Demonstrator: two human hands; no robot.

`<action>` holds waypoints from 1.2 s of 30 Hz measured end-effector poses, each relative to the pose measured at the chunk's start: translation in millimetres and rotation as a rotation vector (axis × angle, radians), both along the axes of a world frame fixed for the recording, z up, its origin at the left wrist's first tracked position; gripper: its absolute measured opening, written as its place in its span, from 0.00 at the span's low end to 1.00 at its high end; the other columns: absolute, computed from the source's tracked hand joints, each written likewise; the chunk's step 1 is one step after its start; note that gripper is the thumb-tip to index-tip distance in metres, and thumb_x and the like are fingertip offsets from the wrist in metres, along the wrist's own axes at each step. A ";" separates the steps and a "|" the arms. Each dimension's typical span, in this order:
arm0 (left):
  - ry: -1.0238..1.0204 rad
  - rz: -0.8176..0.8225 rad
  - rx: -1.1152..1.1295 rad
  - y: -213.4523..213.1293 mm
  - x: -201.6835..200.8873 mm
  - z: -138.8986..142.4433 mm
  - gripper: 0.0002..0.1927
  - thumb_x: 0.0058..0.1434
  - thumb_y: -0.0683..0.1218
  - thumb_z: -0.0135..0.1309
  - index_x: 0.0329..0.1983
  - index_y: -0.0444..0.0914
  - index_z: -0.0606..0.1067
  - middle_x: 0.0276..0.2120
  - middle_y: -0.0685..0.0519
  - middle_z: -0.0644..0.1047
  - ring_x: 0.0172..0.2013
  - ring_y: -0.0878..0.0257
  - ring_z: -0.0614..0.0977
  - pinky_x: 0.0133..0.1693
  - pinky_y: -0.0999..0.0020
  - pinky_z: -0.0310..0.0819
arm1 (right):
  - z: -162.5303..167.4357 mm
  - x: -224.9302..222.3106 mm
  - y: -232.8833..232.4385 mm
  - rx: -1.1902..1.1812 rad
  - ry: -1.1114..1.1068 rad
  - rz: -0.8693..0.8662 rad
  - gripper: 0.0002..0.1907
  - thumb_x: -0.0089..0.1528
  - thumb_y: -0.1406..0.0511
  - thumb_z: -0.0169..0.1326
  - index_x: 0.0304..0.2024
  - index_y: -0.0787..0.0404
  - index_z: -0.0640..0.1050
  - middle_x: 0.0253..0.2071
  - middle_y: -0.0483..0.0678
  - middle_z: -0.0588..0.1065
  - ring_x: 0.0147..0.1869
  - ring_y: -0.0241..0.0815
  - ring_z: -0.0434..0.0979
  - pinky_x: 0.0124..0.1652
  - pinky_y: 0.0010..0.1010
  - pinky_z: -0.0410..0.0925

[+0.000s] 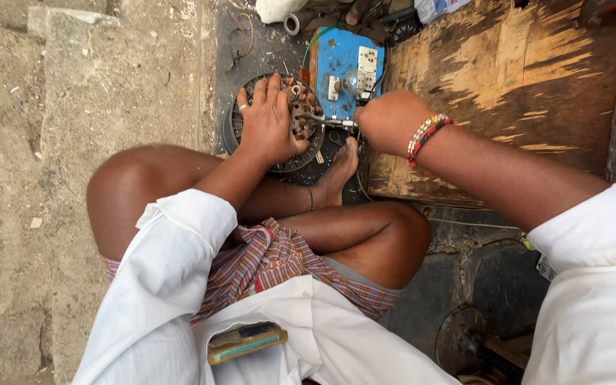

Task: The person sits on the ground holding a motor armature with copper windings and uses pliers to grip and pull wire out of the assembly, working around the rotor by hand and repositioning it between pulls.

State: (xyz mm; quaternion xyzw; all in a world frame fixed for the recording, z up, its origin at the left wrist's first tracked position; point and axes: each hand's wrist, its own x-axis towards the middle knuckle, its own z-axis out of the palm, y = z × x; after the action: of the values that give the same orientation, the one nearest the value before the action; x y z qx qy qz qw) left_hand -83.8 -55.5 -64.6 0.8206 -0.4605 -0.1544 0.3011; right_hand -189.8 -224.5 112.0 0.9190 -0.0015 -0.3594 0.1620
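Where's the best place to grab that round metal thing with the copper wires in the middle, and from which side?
Probably the round motor part is best held by its dark outer rim, coming down from above. It lies flat on the ground, so the rim is free, while the copper windings in the middle look delicate. The left hand already presses flat on top; the right hand brings a thin tool in from the other side.
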 end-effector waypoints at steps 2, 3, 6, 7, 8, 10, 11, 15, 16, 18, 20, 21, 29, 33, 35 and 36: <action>0.012 0.007 0.002 -0.7 -0.3 0.8 0.58 0.34 0.62 0.73 0.65 0.31 0.64 0.69 0.36 0.59 0.69 0.39 0.58 0.64 0.28 0.44 | 1.5 2.8 -3.8 -0.025 0.052 0.000 0.09 0.59 0.64 0.54 0.38 0.58 0.82 0.32 0.54 0.81 0.37 0.56 0.84 0.35 0.48 0.75; 0.004 0.004 0.003 0.5 0.4 1.1 0.59 0.34 0.63 0.73 0.65 0.31 0.64 0.69 0.36 0.59 0.69 0.39 0.58 0.64 0.28 0.44 | 0.1 2.4 -3.6 -0.038 0.065 -0.002 0.09 0.59 0.64 0.54 0.39 0.57 0.82 0.32 0.54 0.81 0.37 0.56 0.84 0.35 0.48 0.75; -0.049 -0.024 0.013 0.2 -0.5 3.6 0.58 0.34 0.62 0.74 0.66 0.34 0.64 0.69 0.37 0.59 0.69 0.40 0.58 0.63 0.27 0.45 | -7.5 -19.2 3.9 0.018 -0.058 -0.091 0.08 0.61 0.63 0.54 0.40 0.59 0.81 0.31 0.56 0.80 0.35 0.58 0.83 0.34 0.49 0.74; -0.073 -0.034 0.027 0.8 -1.0 4.4 0.57 0.34 0.62 0.74 0.66 0.36 0.65 0.69 0.37 0.59 0.70 0.41 0.58 0.63 0.27 0.45 | -13.3 -30.3 9.1 0.052 -0.104 -0.144 0.10 0.61 0.61 0.56 0.39 0.59 0.80 0.30 0.56 0.80 0.35 0.59 0.83 0.35 0.49 0.74; -0.080 -0.032 0.033 1.5 -1.1 4.9 0.57 0.34 0.62 0.74 0.67 0.37 0.65 0.69 0.37 0.58 0.69 0.41 0.57 0.63 0.28 0.46 | -20.0 -42.2 13.9 0.086 -0.147 -0.189 0.12 0.60 0.58 0.58 0.38 0.59 0.80 0.30 0.57 0.80 0.35 0.60 0.82 0.36 0.50 0.73; -0.094 -0.043 0.044 2.0 -2.2 6.0 0.57 0.32 0.61 0.75 0.67 0.39 0.65 0.70 0.38 0.58 0.69 0.40 0.57 0.61 0.29 0.47 | -33.4 -61.8 13.5 0.182 -0.264 -0.296 0.15 0.59 0.56 0.61 0.40 0.59 0.80 0.30 0.59 0.79 0.36 0.62 0.81 0.36 0.51 0.72; -0.089 -0.046 0.047 3.1 -2.5 6.2 0.58 0.33 0.62 0.74 0.67 0.39 0.66 0.70 0.38 0.58 0.70 0.41 0.57 0.62 0.30 0.48 | -42.8 -72.5 15.8 0.251 -0.336 -0.370 0.16 0.58 0.57 0.62 0.44 0.59 0.79 0.31 0.60 0.79 0.36 0.64 0.80 0.36 0.52 0.71; -0.107 -0.043 0.050 0.9 -3.2 7.7 0.59 0.33 0.63 0.74 0.68 0.38 0.66 0.71 0.39 0.59 0.70 0.42 0.58 0.63 0.31 0.50 | -72.3 -111.6 15.2 0.468 -0.528 -0.504 0.22 0.53 0.62 0.66 0.46 0.63 0.75 0.39 0.62 0.79 0.43 0.65 0.79 0.42 0.50 0.70; -0.116 -0.042 0.062 0.8 -4.1 8.1 0.59 0.33 0.63 0.75 0.68 0.38 0.66 0.70 0.39 0.59 0.70 0.42 0.58 0.63 0.31 0.50 | -78.2 -120.4 15.0 0.469 -0.529 -0.581 0.22 0.53 0.62 0.66 0.46 0.63 0.74 0.39 0.62 0.79 0.44 0.64 0.80 0.43 0.49 0.71; -0.117 -0.051 0.096 0.1 -4.2 9.4 0.59 0.32 0.64 0.75 0.68 0.38 0.66 0.70 0.39 0.59 0.70 0.43 0.57 0.63 0.31 0.50 | -88.8 -132.6 12.9 0.468 -0.536 -0.733 0.22 0.53 0.64 0.66 0.45 0.64 0.73 0.40 0.62 0.79 0.46 0.61 0.80 0.46 0.46 0.72; -0.119 -0.053 0.115 0.0 -4.3 10.8 0.60 0.32 0.64 0.75 0.68 0.38 0.65 0.70 0.40 0.59 0.70 0.43 0.57 0.63 0.31 0.50 | -97.7 -139.5 9.6 0.496 -0.575 -0.752 0.23 0.51 0.63 0.68 0.41 0.65 0.73 0.39 0.61 0.79 0.45 0.62 0.80 0.44 0.46 0.71; -0.122 -0.054 0.119 0.1 -4.2 11.5 0.60 0.33 0.65 0.75 0.68 0.38 0.65 0.70 0.40 0.59 0.70 0.43 0.57 0.63 0.32 0.50 | -101.6 -141.8 8.3 0.511 -0.595 -0.762 0.23 0.49 0.62 0.69 0.40 0.65 0.73 0.38 0.61 0.79 0.44 0.62 0.80 0.43 0.46 0.71; -0.119 -0.074 0.167 -2.5 -2.3 11.8 0.62 0.34 0.67 0.74 0.70 0.39 0.63 0.70 0.39 0.58 0.70 0.43 0.56 0.63 0.31 0.49 | -114.0 -151.9 -0.3 0.669 -0.457 -1.201 0.16 0.55 0.59 0.67 0.35 0.63 0.78 0.27 0.49 0.79 0.31 0.39 0.79 0.32 0.34 0.70; -0.126 -0.073 0.159 -1.6 -2.6 9.2 0.61 0.34 0.67 0.74 0.70 0.39 0.64 0.71 0.40 0.58 0.70 0.43 0.56 0.63 0.31 0.49 | -117.9 -161.4 -3.9 0.720 -0.456 -1.181 0.13 0.58 0.61 0.65 0.38 0.65 0.80 0.28 0.48 0.77 0.32 0.37 0.75 0.33 0.32 0.69; -0.128 -0.074 0.151 -1.7 -2.7 8.6 0.61 0.34 0.67 0.74 0.70 0.39 0.64 0.71 0.40 0.58 0.70 0.43 0.56 0.63 0.31 0.49 | -120.3 -167.9 -6.4 0.752 -0.535 -1.028 0.14 0.58 0.63 0.65 0.42 0.65 0.81 0.33 0.47 0.78 0.36 0.35 0.76 0.37 0.28 0.69; -0.125 -0.075 0.146 -1.7 -2.7 8.5 0.61 0.34 0.67 0.74 0.69 0.39 0.64 0.70 0.39 0.58 0.70 0.43 0.57 0.63 0.31 0.49 | -122.2 -171.3 -6.9 0.766 -0.572 -0.950 0.15 0.58 0.63 0.65 0.43 0.65 0.81 0.35 0.47 0.78 0.39 0.34 0.77 0.39 0.27 0.69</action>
State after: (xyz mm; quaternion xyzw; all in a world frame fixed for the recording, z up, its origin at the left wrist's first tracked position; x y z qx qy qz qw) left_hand -86.5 -57.2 -56.2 0.8306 -0.4964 -0.1471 0.2051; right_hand -361.1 -231.3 -10.2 0.8701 -0.3209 -0.1090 -0.3579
